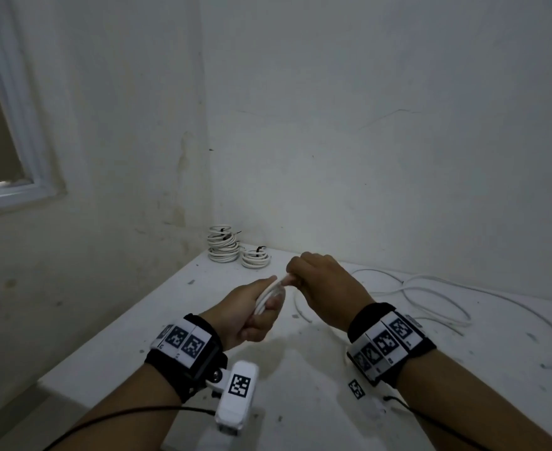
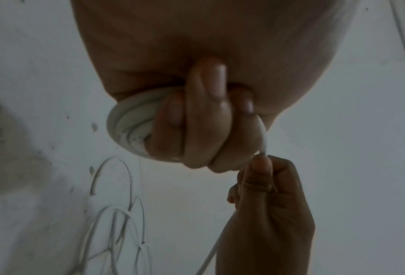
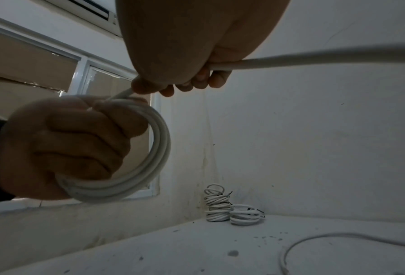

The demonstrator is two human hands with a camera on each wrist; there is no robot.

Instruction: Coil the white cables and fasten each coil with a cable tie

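Your left hand (image 1: 251, 315) clenched the part-wound coil (image 3: 135, 158) above the table (image 1: 157, 323) to keep loops stacked, while your right hand (image 1: 326, 288) pinched the white cable (image 3: 290, 58) feeding in, slack (image 1: 437, 304) trailing on the table, finished coils (image 1: 235, 250) parked in the corner.

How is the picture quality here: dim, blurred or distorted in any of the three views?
Head view: dim, bluish room light, wide-angle bend, white cable coil in the left hand soft. Left wrist view: darkest, blurred, right hand nearly a silhouette. Right wrist view: sharpest on the stacked tied coils; the near white cable strand is smeared.
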